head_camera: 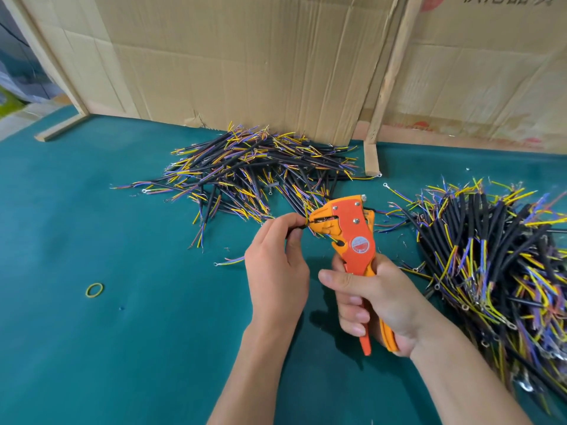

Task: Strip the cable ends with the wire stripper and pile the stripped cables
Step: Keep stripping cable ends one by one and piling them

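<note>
My right hand [372,297] grips the handles of an orange wire stripper [352,228], held upright over the green table. My left hand [276,262] pinches a short black cable [297,227] whose coloured wire ends sit in the stripper's jaws. One pile of black cables [254,170] with yellow, blue and purple ends lies behind the hands by the cardboard. A second, thicker pile of cables [497,259] lies at the right.
Cardboard sheets [245,56] and a wooden frame post [372,157] stand along the back of the green table mat [122,348]. A yellow rubber band [94,290] lies at the left. Loose wire ends [230,261] and scraps lie near the hands.
</note>
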### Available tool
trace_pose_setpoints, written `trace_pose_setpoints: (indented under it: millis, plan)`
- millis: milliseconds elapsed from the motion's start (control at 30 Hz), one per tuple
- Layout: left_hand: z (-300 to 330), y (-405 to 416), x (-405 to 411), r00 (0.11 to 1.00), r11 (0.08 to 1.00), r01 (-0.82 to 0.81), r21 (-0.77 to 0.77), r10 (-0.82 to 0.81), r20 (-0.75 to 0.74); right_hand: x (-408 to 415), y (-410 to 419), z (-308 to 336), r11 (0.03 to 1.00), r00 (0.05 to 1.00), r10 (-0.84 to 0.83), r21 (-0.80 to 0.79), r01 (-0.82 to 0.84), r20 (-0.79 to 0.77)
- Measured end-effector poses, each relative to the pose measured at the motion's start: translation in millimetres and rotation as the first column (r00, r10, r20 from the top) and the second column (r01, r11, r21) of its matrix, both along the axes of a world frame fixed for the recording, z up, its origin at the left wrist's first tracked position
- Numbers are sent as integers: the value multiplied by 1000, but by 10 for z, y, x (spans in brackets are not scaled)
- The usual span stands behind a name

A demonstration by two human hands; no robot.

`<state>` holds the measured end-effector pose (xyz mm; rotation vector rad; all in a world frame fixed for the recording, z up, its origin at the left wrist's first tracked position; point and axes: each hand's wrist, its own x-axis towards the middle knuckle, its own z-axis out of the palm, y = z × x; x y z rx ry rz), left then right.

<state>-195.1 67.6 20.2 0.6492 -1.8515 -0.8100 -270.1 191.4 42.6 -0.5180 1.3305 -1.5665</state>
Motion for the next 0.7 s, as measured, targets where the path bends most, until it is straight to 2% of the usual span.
trace_pose_setpoints:
  millis: [100, 333, 700]
  plan:
    - [-13, -6, -5, 1000, 1000, -11, -6, 11, -1, -9, 11, 3, 1000, 1000, 20, -3, -20, 4]
    - [-17, 3, -18, 1000, 1000, -24, -5, 24, -12, -98, 108, -10, 992, 984, 85, -107, -69, 158]
    - [23, 5, -18, 982, 958, 154, 244, -121, -142, -127, 133, 9, 991, 987, 122, -70, -115, 109]
